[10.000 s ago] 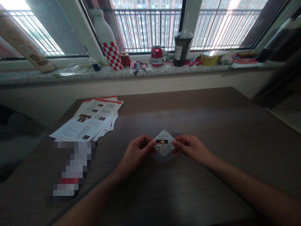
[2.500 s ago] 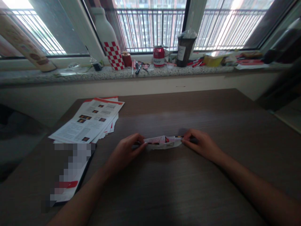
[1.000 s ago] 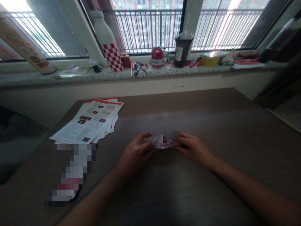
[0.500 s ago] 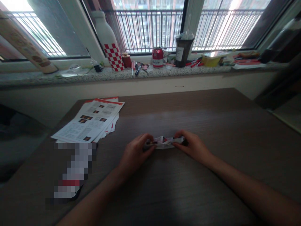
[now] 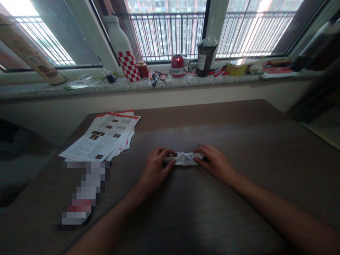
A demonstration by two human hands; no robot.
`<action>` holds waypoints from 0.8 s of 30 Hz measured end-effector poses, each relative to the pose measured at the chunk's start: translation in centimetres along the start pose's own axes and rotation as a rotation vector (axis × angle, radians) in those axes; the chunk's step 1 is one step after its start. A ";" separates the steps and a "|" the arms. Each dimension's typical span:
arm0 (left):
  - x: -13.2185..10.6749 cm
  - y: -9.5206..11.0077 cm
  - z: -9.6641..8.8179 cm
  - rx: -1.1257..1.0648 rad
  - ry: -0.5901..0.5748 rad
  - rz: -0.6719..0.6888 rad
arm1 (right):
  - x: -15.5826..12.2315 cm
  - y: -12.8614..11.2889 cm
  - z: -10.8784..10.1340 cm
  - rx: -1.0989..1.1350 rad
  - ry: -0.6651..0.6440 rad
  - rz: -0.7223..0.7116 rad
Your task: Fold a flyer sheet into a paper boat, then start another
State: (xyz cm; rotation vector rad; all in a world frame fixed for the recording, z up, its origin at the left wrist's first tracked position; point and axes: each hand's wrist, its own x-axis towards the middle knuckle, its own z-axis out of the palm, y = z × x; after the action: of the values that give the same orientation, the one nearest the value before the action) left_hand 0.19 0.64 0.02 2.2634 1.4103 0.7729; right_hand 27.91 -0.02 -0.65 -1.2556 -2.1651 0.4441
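A small folded piece of printed paper, white with red and dark patches, lies on the dark wooden table between my two hands. My left hand presses on its left end with curled fingers. My right hand holds down its right end, fingers laid over the paper. The folded shape is low and long, with a small peak in the middle.
A stack of printed leaflets lies at the table's left. A blurred-out flat thing lies in front of it. On the stone windowsill stand a checked bottle, a red can, a dark cup, pens and clutter.
The paper went from a flat diamond held by its side corners to a pulled-out long shape. Over the last second both hands pressed it down flatter on the table.
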 end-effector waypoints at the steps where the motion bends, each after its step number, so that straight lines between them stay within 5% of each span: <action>1: 0.1 -0.1 0.1 0.030 0.010 0.001 | 0.0 0.1 0.1 -0.019 -0.002 -0.002; 14: 0.1 -0.3 0.7 0.201 -0.019 0.080 | 0.2 0.8 0.5 -0.272 -0.009 -0.168; 20: 0.0 0.1 0.7 0.265 -0.002 0.101 | -0.4 -0.5 1.0 -0.322 -0.143 -0.347; 24: 0.0 0.3 0.5 0.315 0.003 0.121 | -0.8 -0.8 1.5 -0.301 -0.246 -0.333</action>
State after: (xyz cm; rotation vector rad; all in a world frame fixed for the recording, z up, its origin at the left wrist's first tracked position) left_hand 0.74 0.50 -0.24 2.6057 1.4963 0.6262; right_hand 26.70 -1.09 -1.62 -0.9975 -2.6687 0.1412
